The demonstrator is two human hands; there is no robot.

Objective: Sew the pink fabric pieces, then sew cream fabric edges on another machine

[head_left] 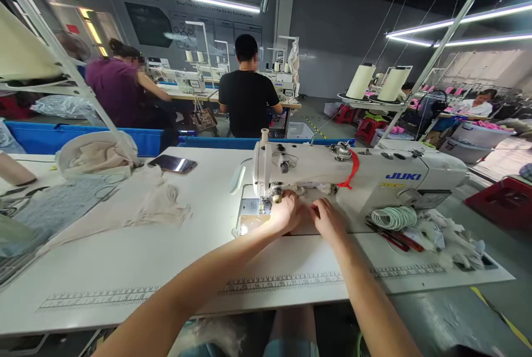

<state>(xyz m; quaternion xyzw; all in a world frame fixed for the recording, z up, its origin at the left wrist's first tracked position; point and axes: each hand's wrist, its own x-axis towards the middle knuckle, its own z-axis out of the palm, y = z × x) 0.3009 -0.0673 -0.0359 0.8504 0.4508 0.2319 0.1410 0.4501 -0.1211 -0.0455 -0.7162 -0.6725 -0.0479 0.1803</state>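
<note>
A white JUKI sewing machine [374, 179] stands on the white table [199, 257], its lamp lighting the needle plate [249, 207]. My left hand [286, 213] is just right of the needle area, under the machine arm, with its fingers curled together; what they hold, if anything, is too small to tell. Close to its right, my right hand [327, 218] has fingers bent and pressed together, and its contents cannot be made out either. Pale material lies behind the hands beneath the arm. A red ribbon [354, 168] hangs from the machine.
A phone [173, 163] and pale fabric [141, 202] lie on the left, by a round fabric-filled container [95, 149]. Right of the machine are an elastic coil [394, 217], red-handled scissors [394, 238] and scraps. Two people sit at machines ahead; thread cones [361, 82] stand behind.
</note>
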